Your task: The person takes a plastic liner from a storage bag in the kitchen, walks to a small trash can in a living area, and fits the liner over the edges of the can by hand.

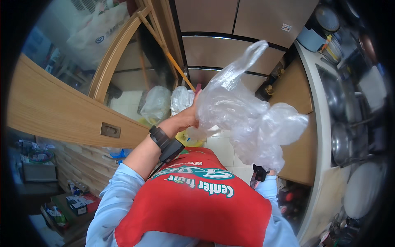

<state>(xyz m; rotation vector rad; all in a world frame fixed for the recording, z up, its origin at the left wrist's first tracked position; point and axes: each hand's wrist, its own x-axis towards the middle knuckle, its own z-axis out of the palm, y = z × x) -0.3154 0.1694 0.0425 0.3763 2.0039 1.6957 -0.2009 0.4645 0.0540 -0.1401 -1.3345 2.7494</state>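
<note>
Bag (236, 101) is up, looks unfilled so far; left hand (190, 117) pinches its edge, right hand's grip hidden, can't tell.

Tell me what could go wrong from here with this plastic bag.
Judging from this view, two things could go wrong:
1. The clear plastic bag hangs loosely down to the black device on the right wrist, so it might snag there; the plastic hides the right hand.
2. The slanting orange pole appears to end near the left hand. If it is truly that close, a swing could knock it, though depth is hard to judge.
</note>
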